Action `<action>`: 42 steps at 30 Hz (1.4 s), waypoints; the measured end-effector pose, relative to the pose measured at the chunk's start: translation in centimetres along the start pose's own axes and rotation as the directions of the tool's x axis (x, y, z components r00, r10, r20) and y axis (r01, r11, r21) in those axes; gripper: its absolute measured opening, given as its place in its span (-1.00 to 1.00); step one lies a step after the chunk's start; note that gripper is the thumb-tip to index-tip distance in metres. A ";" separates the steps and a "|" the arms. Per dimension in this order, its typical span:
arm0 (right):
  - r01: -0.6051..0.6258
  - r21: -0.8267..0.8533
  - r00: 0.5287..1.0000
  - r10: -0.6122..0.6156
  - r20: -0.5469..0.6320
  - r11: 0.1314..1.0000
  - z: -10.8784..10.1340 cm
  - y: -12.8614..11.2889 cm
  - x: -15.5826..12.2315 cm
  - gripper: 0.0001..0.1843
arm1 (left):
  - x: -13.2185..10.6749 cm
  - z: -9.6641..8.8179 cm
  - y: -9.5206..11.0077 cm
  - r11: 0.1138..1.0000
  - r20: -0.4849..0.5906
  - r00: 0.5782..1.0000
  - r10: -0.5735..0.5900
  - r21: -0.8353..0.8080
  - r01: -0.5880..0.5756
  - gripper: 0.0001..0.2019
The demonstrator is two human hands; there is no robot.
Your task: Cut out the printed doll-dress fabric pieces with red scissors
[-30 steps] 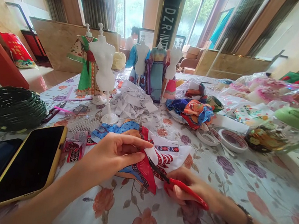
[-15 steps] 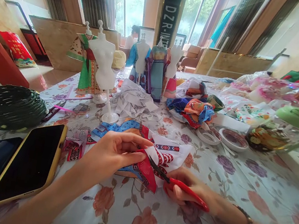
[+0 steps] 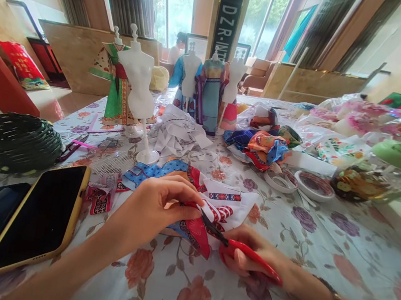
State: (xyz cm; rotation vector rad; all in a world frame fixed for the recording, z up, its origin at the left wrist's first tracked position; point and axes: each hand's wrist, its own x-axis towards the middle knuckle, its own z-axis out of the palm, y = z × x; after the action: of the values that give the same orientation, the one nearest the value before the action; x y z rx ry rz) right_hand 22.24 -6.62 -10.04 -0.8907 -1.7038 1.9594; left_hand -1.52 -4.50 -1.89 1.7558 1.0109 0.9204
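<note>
My right hand (image 3: pixel 245 251) is closed around the red handles of a pair of scissors (image 3: pixel 254 262), whose dark blades point up and left. Between finger and thumb, my left hand (image 3: pixel 165 200) pinches a piece of printed fabric (image 3: pixel 197 230), red with white and dark patterns. The blade tips lie at the fabric's edge, close to my left fingertips. Under and behind my hands spreads more of the cloth: a blue patterned part (image 3: pixel 147 174) and a white part with a patterned strip (image 3: pixel 246 208). My left fingers hide some of the fabric.
White scraps (image 3: pixel 182 134) are heaped beyond the cloth, near a bare white mannequin (image 3: pixel 139 79) and several dressed ones. Left are a phone (image 3: pixel 39 218) and a dark green basket (image 3: pixel 7 142). Right lie tape rolls (image 3: pixel 314 186), colourful fabric pieces (image 3: pixel 262 147) and a green-lidded jar (image 3: pixel 362 183).
The scissor blades look closer together, and their tips sit nearer my left fingertips. My left hand has shifted slightly to the right over the fabric.
</note>
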 end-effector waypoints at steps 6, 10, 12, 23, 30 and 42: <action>-0.050 0.051 0.999 0.051 -0.016 0.997 0.9 -1.6 -0.5 -0.34 | 0.1 -0.1 0.3 0.996 0.028 0.997 -0.075 0.042 0.074 -0.98; -0.053 0.071 0.998 0.056 -0.037 0.996 1.7 -2.8 -1.0 -0.41 | 0.5 -0.2 0.1 0.995 0.110 0.989 -0.095 -0.027 0.099 -0.95; -0.052 0.085 0.998 0.055 -0.042 0.995 2.0 -3.3 -1.1 -0.42 | 0.5 -0.1 0.1 0.992 0.119 0.987 -0.110 -0.052 0.117 -0.92; 0.003 0.029 0.998 -0.004 0.056 1.000 1.9 -3.9 -0.8 -0.30 | 0.5 -0.1 -0.1 0.999 0.143 0.989 -0.034 0.010 0.033 -0.93; 0.049 -0.103 0.995 -0.040 0.089 0.993 1.3 -3.5 -0.6 -0.27 | 0.6 0.0 -0.1 0.999 0.121 0.992 0.033 0.037 -0.038 -0.95; 0.011 -0.087 0.999 -0.008 0.043 0.996 1.3 -2.8 -0.6 -0.24 | 0.6 -0.2 0.2 0.991 0.127 0.986 0.107 0.065 -0.116 -0.93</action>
State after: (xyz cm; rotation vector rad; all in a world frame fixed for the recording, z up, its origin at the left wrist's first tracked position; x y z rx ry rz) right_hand 21.45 -7.42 -7.10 -0.8749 -1.8265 1.9240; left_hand -1.36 -3.95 -1.56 1.9221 0.8830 0.8419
